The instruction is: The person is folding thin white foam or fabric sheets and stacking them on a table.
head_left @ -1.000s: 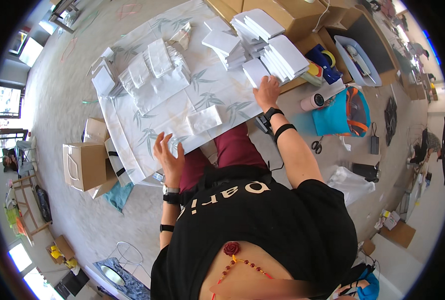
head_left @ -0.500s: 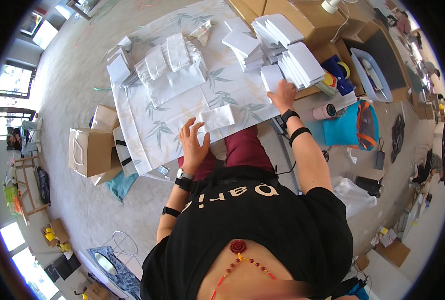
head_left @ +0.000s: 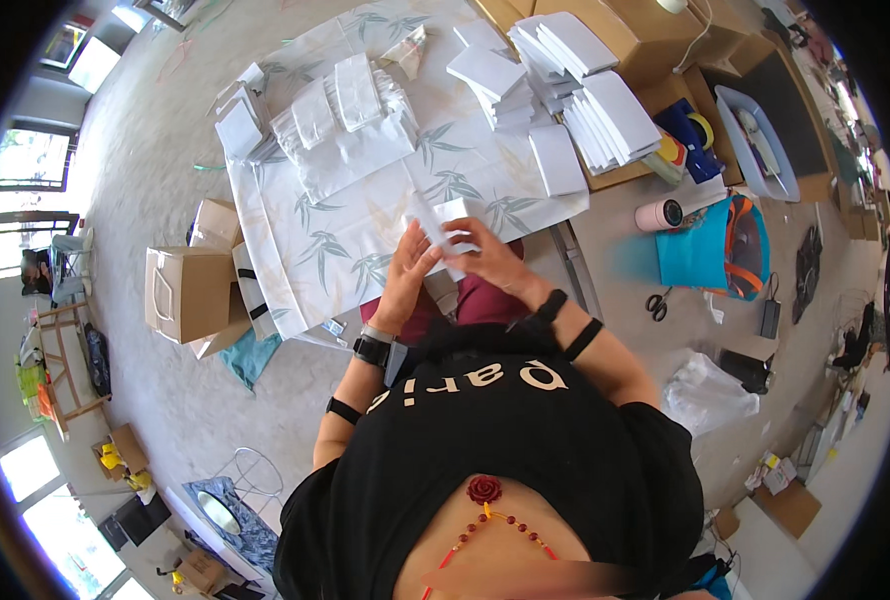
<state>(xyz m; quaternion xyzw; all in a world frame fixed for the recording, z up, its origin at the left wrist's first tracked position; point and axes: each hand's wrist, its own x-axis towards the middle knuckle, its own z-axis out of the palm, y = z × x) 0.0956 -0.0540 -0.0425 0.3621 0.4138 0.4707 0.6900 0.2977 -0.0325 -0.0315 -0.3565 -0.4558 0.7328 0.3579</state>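
Observation:
At the near edge of the table, my left hand and my right hand meet around a thin white flat piece. It stands tilted on edge, slightly blurred, with the fingers of both hands curled against it; whether it is paper, card or a sleeve I cannot tell. Just behind it lies another white piece, partly hidden by my right fingers. A single white block lies to the right, apart from my hands. Beyond are stacked white blocks. Clear plastic bags lie in a layered pile at the far left.
A leaf-patterned cloth covers the table. Open cardboard boxes stand at the far right, beside a blue bin and a tape roll. A turquoise bag, pink bottle and scissors are on the right.
My right hand has left the white block at the right and come to the near middle. My left hand has moved slightly right, and a white flat piece is now raised between both.

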